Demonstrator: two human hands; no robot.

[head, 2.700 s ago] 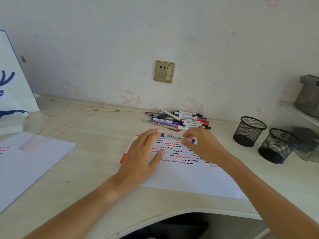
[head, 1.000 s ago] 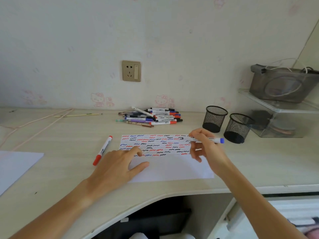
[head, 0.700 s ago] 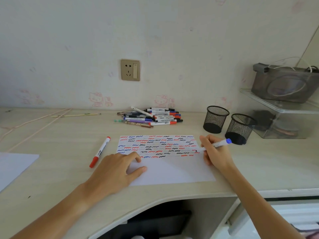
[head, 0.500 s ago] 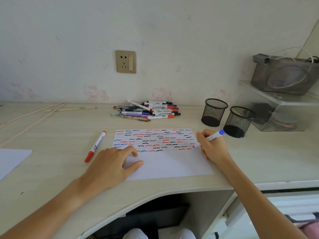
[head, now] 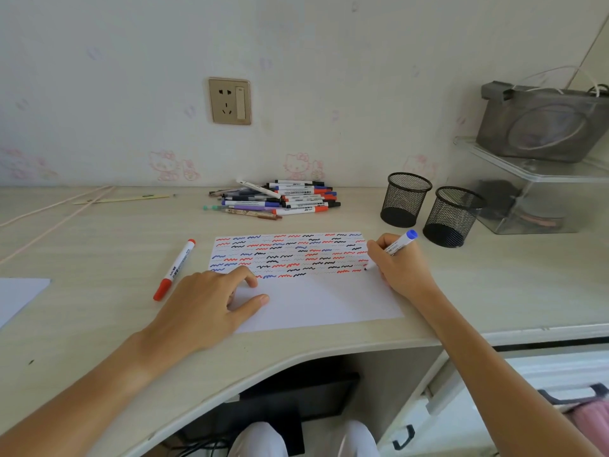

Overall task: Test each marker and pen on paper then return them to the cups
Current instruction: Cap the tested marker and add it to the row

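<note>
A white sheet of paper [head: 316, 301] lies on the desk, its upper half covered in red, blue and black squiggles. My right hand [head: 400, 267] grips a blue-ended marker [head: 400, 242] in a writing hold, its tip down at the sheet's right edge. My left hand [head: 211, 301] rests on the paper's left part, fingers loosely bent, holding nothing. A red marker [head: 174, 269] lies left of the sheet. A pile of markers and pens [head: 280, 199] sits by the wall. Two black mesh cups [head: 406, 199] [head: 453, 216] stand at the right, with nothing visible inside them.
A second white sheet [head: 19, 295] lies at the left edge. A clear plastic shelf [head: 534, 173] with a grey bag on it stands at the far right. A ruler [head: 122, 198] and pink cords lie at the back left. The desk's front edge curves inward.
My right hand turned the blue marker from level to a writing hold and lowered its tip to the paper's right edge. My left hand stayed on the sheet. The camera shifted.
</note>
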